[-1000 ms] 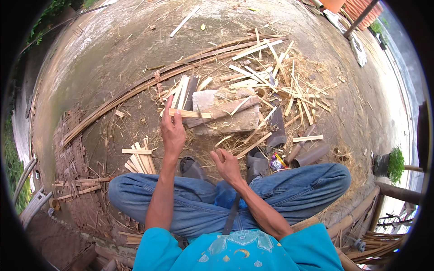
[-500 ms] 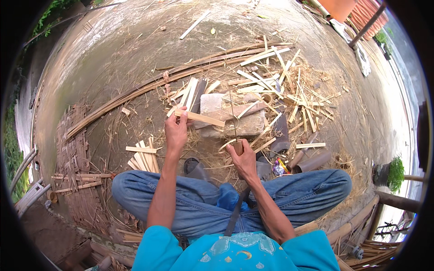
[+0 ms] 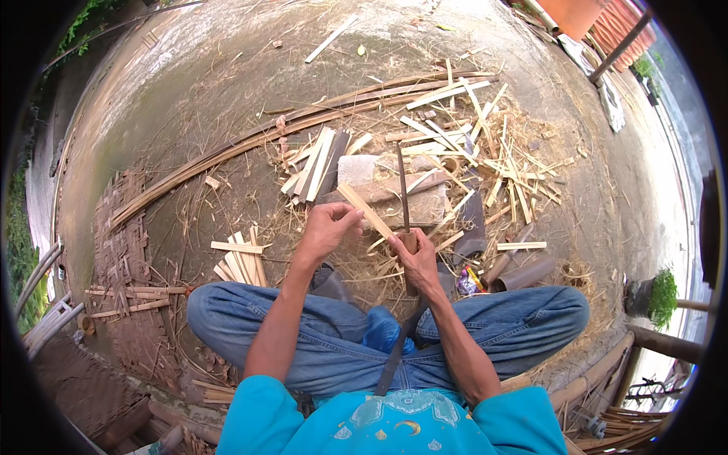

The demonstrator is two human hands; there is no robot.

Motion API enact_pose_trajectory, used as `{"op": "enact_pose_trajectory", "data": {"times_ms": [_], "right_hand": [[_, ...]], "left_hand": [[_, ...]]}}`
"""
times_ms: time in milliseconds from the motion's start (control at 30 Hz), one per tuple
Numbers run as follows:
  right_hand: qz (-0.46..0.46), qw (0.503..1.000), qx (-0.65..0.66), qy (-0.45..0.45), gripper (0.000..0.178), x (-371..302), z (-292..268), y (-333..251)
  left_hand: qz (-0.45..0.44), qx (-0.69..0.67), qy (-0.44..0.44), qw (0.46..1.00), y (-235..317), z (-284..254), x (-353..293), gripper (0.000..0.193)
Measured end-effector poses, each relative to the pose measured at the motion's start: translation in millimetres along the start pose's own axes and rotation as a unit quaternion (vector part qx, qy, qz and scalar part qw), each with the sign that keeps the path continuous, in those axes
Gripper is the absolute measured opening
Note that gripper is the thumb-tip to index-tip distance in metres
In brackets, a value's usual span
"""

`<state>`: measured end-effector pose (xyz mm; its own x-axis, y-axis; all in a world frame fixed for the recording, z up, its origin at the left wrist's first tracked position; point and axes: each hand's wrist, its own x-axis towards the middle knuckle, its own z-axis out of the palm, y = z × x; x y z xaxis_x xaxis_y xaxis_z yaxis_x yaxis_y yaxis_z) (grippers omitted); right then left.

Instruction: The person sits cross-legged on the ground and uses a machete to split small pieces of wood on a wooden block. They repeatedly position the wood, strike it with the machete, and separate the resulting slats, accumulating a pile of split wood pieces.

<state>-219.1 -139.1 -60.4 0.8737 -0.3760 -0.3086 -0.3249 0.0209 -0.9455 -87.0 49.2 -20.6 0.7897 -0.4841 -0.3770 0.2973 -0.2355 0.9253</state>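
Note:
A pale flat bamboo strip slants between my hands. My left hand is closed, its thumb and fingertips at the strip's left edge. My right hand grips the wooden handle of a knife, whose long thin dark blade points away from me. The strip's lower end meets my right thumb and fingertips beside the handle. Just beyond my hands, a pale stone block lies on the ground with a brown wooden piece across it.
Cut strips and shavings are scattered at the right. Long split lengths curve across the ground beyond. A small bundle of strips lies by my left knee. A dark cylindrical piece lies near my right knee.
My left hand has come nearer and to the right. The strip has swung from nearly level to a steep slant, its lower end now at my right hand. The knife blade shows broader.

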Motion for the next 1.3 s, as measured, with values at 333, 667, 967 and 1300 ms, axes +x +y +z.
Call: {"op": "enact_pose_trajectory", "data": {"times_ms": [333, 667, 967, 1300], "right_hand": [[0.026, 0.993, 0.002, 0.114, 0.033, 15, -18, 27], [0.045, 0.996, 0.050, 0.057, 0.028, 5, 4, 27], [-0.020, 0.997, 0.022, 0.073, 0.030, 13, -4, 50], [0.018, 0.990, 0.093, 0.106, 0.031, 20, -14, 28]], "left_hand": [[0.044, 0.012, 0.109, 0.993, 9, -13, 4, 0.029], [-0.061, -0.059, -0.010, 0.996, -29, 34, 10, 0.050], [0.042, 0.253, 0.285, 0.924, 9, -42, 7, 0.029], [-0.312, 0.355, 0.373, 0.799, -22, -135, -28, 0.082]]}}
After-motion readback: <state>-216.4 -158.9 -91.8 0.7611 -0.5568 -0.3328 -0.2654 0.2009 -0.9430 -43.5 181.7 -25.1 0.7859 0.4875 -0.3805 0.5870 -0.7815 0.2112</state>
